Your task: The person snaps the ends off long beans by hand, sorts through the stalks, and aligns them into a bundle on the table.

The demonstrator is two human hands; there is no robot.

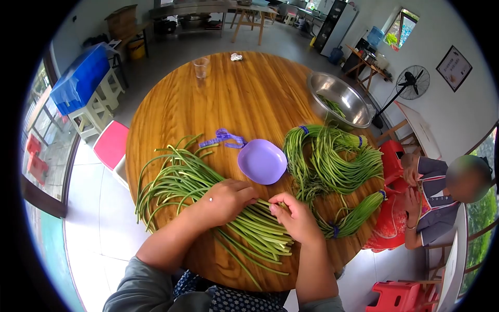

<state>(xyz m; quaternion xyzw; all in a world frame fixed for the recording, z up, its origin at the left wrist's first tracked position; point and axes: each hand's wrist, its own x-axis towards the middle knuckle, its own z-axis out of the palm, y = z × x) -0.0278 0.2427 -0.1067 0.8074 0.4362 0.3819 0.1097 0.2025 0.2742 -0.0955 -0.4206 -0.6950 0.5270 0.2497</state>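
A loose heap of long green garlic scapes [179, 174] lies across the near side of the round table, under my hands. My left hand [228, 200] is closed over the heap, its fingers curled round a scape. Close to its right, my right hand [296, 217] pinches the end of that scape between thumb and fingers. Just beyond them sits a shallow purple dish [262, 161], with nothing in it. Crumpled purple tape [223, 138] lies to its left. Tied bundles of garlic scapes [345, 169] rest on the right, bound with blue-purple bands.
A steel basin [340, 99] holding a few scapes stands at the table's [244, 99] far right. A clear plastic cup [200, 67] and crumpled white tissue [236, 56] are at the far side. Another person [434, 192] sits at right, beside red stools [397, 296].
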